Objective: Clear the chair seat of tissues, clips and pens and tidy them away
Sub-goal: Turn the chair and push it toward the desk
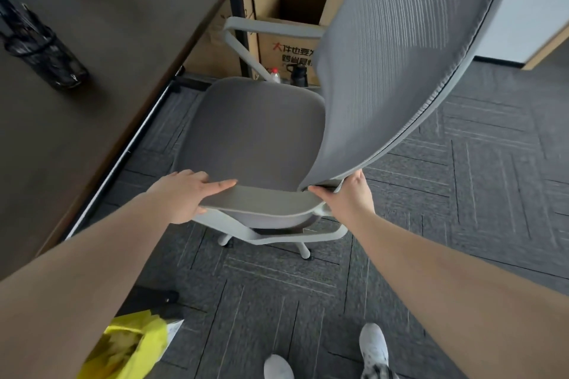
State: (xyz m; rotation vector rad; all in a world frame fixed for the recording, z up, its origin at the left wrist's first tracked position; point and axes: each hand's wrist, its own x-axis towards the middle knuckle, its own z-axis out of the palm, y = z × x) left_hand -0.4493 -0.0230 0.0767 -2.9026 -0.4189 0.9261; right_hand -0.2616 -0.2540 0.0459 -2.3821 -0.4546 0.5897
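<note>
A grey office chair stands on the carpet, its bare seat [255, 129] showing no tissues, clips or pens. My left hand [184, 194] grips the near left edge of the seat, thumb on top. My right hand [348, 194] holds the chair at the near right corner, where the mesh backrest [400, 55] meets the seat. A black mesh pen holder [43, 52] stands on the dark desk [107, 40] to the left.
Open cardboard boxes [295, 0] stand behind the chair, with a bottle [275, 74] and a dark flask [298, 71] on the floor. A yellow bag [132, 344] lies at the lower left. My white shoes [374, 348] are on the grey carpet.
</note>
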